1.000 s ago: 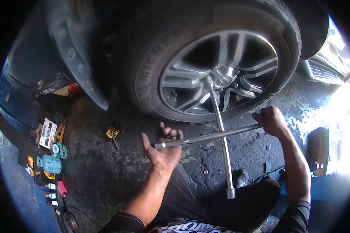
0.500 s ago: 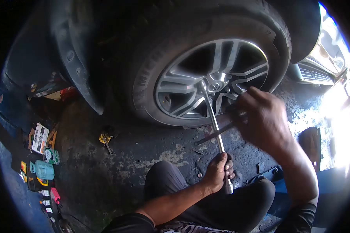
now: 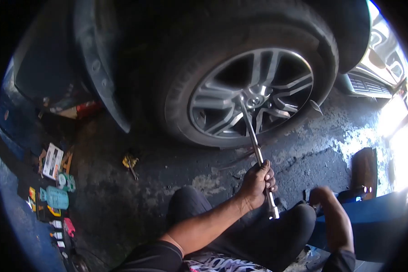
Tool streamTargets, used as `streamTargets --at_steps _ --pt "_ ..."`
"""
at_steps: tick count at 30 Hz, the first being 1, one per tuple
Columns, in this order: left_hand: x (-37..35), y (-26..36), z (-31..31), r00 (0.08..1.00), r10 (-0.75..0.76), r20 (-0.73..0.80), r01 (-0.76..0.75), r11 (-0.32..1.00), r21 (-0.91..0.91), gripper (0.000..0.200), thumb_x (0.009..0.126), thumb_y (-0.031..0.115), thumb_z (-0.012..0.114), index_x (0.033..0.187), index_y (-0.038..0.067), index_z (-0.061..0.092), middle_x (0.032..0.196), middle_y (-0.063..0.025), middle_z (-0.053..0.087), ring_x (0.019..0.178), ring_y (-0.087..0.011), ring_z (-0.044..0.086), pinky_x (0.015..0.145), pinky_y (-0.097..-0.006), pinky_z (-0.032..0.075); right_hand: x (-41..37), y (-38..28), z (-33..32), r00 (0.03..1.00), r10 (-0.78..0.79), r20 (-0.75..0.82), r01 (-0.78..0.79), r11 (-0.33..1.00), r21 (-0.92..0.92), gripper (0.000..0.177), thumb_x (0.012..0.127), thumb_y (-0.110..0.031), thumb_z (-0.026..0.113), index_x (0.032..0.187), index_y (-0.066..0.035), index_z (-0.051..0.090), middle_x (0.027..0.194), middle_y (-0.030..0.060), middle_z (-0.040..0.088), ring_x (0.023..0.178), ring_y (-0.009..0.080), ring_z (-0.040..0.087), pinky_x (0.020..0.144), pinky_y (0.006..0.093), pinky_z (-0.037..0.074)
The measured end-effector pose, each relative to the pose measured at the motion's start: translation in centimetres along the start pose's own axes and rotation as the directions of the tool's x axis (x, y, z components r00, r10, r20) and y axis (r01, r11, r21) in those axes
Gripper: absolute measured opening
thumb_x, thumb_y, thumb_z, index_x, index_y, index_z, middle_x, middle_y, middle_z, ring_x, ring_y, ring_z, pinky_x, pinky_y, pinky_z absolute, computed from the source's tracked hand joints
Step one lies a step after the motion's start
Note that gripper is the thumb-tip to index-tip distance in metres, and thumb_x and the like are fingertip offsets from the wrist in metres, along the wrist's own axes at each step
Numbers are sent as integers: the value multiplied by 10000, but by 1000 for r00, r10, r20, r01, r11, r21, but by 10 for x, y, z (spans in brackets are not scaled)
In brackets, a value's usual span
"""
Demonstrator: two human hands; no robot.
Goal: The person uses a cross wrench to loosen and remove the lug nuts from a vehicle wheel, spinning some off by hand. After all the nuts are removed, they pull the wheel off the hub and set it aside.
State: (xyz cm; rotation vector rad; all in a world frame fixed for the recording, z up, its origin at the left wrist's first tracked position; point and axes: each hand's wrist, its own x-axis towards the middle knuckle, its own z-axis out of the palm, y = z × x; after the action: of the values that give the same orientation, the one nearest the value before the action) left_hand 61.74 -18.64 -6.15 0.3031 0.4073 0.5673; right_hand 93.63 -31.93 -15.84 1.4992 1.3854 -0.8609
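A cross-shaped lug wrench (image 3: 253, 138) reaches from the hub of the alloy wheel (image 3: 254, 100) down toward my lap. My left hand (image 3: 259, 183) is wrapped around its lower arm, just above the socket end. The wrench's cross bar is blurred. My right hand (image 3: 322, 196) is off the wrench, low on the right beside my knee (image 3: 299, 217) and close to some dark items; its fingers are hidden or too dark to make out.
A yellow and black tool (image 3: 130, 164) lies on the floor below the tire (image 3: 179, 104). Bottles, a teal jug (image 3: 55, 198) and a white box (image 3: 53, 161) stand at the left. A brown block (image 3: 363, 170) and a blue surface (image 3: 371, 217) are at the right.
My right hand has dropped from beside the wheel to low on the right. The wrench's cross bar has turned into a blur. My left hand still grips the wrench, slightly higher in view.
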Motion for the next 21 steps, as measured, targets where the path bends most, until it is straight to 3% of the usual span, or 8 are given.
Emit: streamTargets --at_steps 2,4,5,9,14,16,18,21 --pt "11 10 8 1000 -17 -21 17 1000 6 245 1031 338 524 855 171 488 664 69 391 567 -70 357 569 -264 347 45 25 105 796 -38 -605 102 992 73 331 792 -338 692 1048 -133 734 967 64 744 872 259 721 747 408 570" --pt "8 5 2 998 -29 -59 29 1000 2 233 1029 335 528 860 176 502 666 72 391 572 -66 356 575 -256 343 -11 6 92 828 95 -552 10 983 184 294 780 -306 698 980 -92 720 922 108 735 829 277 716 727 416 563" --pt "9 7 1 996 -35 -76 35 999 -9 223 1029 333 530 868 179 510 668 73 392 573 -65 356 577 -254 341 -48 -14 77 824 376 -424 95 647 757 251 807 -275 687 947 -68 708 857 155 719 788 275 713 702 410 553" --pt "13 8 5 998 -30 -63 28 999 -36 195 1024 329 540 890 187 533 676 76 394 577 -62 359 579 -248 343 -34 -2 99 628 598 -499 231 469 852 199 903 -158 620 1014 -15 702 809 125 721 687 188 692 637 359 533" --pt "22 9 -1 997 -36 -63 33 998 -50 201 1020 345 547 894 188 540 681 77 395 581 -59 363 582 -244 341 -155 -78 -13 170 814 -555 664 322 675 260 880 -81 619 1094 59 668 804 123 691 692 154 651 633 307 519" --pt "26 9 -3 999 -26 -36 24 998 -51 203 1021 346 544 893 189 540 682 76 396 584 -58 365 583 -242 342 -184 -118 -30 98 630 -771 687 518 510 348 877 -112 638 1196 27 639 859 129 711 676 140 641 636 318 530" --pt "26 10 -4 1000 -15 -27 13 997 -71 193 1024 346 538 908 191 544 687 78 398 591 -57 372 585 -241 346 -231 -184 -68 350 448 -823 699 460 548 436 833 -72 682 1252 12 594 937 156 700 700 178 660 650 322 536" --pt "26 12 -5 1000 -5 -18 3 994 -110 195 1024 345 535 942 170 555 720 70 427 604 -58 391 598 -241 360 -216 -222 -69 361 271 -892 558 704 440 538 799 -33 692 1311 -11 528 1027 210 652 793 335 676 701 392 556"
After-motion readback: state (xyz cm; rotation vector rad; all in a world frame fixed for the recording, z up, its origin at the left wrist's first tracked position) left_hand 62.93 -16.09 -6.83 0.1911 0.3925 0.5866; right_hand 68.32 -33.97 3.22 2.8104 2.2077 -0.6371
